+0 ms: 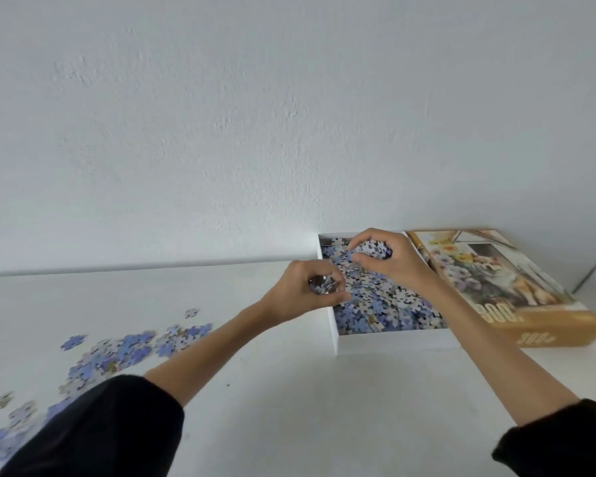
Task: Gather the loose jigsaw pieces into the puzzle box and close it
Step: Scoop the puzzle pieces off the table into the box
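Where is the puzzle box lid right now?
In the head view, the lid lies picture-side up on the table, on the right, just beside the open box.

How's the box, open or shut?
Open. Its lid lies beside the box, and pieces show inside.

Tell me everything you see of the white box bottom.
The box bottom is a shallow open white tray, cardboard by its look, flat on the white table against the wall. Blue and white jigsaw pieces cover its floor. The printed lid lies off, beside its right side. The right hand holds pieces above its far end; the left hand holds more at its left rim.
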Demonstrator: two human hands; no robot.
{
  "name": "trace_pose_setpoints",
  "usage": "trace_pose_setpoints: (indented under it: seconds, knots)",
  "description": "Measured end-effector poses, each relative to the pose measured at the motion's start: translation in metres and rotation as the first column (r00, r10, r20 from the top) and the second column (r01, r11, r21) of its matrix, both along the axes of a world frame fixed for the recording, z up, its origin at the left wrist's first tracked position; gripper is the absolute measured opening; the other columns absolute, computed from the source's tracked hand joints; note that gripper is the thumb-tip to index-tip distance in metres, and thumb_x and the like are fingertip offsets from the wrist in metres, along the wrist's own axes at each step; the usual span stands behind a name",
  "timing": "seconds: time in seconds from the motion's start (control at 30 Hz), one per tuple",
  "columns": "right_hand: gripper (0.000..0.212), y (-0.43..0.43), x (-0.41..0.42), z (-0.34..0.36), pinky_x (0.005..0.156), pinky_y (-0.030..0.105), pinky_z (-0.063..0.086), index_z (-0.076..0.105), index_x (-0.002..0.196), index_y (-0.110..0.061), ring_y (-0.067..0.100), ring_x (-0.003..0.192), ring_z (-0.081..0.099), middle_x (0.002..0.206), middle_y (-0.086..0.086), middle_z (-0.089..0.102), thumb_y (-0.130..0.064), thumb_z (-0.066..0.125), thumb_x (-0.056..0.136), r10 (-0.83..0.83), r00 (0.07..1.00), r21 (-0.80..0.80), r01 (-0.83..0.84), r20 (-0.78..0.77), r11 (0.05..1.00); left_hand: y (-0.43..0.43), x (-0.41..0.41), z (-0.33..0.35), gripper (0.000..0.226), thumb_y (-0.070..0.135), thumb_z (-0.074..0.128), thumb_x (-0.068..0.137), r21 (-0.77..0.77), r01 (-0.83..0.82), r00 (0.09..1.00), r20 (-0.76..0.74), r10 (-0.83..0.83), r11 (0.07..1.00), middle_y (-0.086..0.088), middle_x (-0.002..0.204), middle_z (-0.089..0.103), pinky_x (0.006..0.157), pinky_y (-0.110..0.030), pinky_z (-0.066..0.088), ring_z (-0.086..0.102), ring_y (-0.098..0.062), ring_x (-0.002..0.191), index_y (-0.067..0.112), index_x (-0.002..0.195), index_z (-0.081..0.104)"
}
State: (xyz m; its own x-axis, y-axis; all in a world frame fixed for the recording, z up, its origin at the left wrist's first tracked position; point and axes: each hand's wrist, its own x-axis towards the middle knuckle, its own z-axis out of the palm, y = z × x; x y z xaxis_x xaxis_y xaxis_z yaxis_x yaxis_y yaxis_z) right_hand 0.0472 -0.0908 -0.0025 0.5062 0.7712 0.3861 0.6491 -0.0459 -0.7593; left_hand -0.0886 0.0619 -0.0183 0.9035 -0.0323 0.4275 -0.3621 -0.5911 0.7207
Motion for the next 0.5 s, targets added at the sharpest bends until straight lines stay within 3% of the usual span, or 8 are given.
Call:
trace_pose_setpoints:
  seconds: [0.13,0.23,0.3,0.37,0.43,0.5]
  knots:
    - [0.013,-0.008,0.040,-0.013,0.084,0.012,0.039,0.066,0.093,-0.016,-0.004,0.087,0.060,0.093,-0.008,0.068,-0.023,0.067,0.082,-0.092,0.994,-0.023,0.093,0.060,0.995,-0.021,0.049,-0.008,0.010,0.014,0.073,0.078,0.013,0.024,1.000,-0.001,-0.024,1.000,0.010,0.072,0.061,0.065,-0.014,0.040,0.053,0.000,0.064,0.009,0.076,0.065]
    - [0.010,-0.008,0.068,-0.034,0.081,0.037,0.047,0.063,0.092,-0.034,-0.007,0.069,0.053,0.087,-0.010,0.066,-0.033,0.065,0.082,-0.181,0.969,-0.177,0.211,0.171,0.961,-0.033,0.078,-0.020,0.016,0.022,0.074,0.078,0.157,0.014,1.000,-0.014,-0.012,0.987,0.015,0.090,0.062,0.070,-0.016,0.044,0.056,0.000,0.077,0.009,0.086,0.067]
    - [0.012,-0.012,0.082,-0.046,0.093,0.043,0.042,0.062,0.091,-0.040,0.000,0.088,0.054,0.099,-0.010,0.064,-0.034,0.064,0.081,-0.211,0.953,-0.236,0.261,0.217,0.936,-0.036,0.091,-0.031,0.023,0.031,0.071,0.079,0.340,-0.040,0.998,-0.026,0.052,0.940,0.009,0.113,0.059,0.086,-0.026,0.044,0.054,-0.008,0.102,0.014,0.095,0.066]
    - [0.017,-0.018,0.090,-0.054,0.099,0.042,0.038,0.065,0.094,-0.036,0.008,0.104,0.053,0.107,-0.010,0.061,-0.044,0.059,0.080,-0.203,0.957,-0.207,0.246,0.205,0.947,-0.040,0.092,-0.038,0.025,0.037,0.065,0.083,0.439,-0.119,0.991,-0.008,0.137,0.891,0.004,0.119,0.054,0.095,-0.038,0.040,0.049,-0.014,0.111,0.019,0.100,0.064]
    - [0.029,-0.025,0.092,-0.060,0.099,0.041,0.040,0.067,0.095,-0.033,0.006,0.106,0.054,0.107,-0.014,0.061,-0.052,0.054,0.077,-0.193,0.961,-0.162,0.226,0.197,0.960,-0.045,0.087,-0.041,0.035,0.047,0.051,0.086,0.484,-0.178,0.978,-0.011,0.210,0.857,0.002,0.125,0.050,0.099,-0.042,0.035,0.045,-0.017,0.117,0.023,0.108,0.060]
    - [0.025,-0.026,0.094,-0.066,0.102,0.038,0.037,0.066,0.102,-0.032,0.003,0.110,0.050,0.112,-0.018,0.058,-0.045,0.056,0.082,-0.147,0.968,-0.184,0.185,0.204,0.965,-0.052,0.079,-0.046,0.059,0.061,0.033,0.083,0.548,-0.164,0.967,-0.074,0.242,0.820,-0.002,0.140,0.038,0.104,-0.044,0.027,0.035,-0.022,0.129,0.023,0.125,0.049]
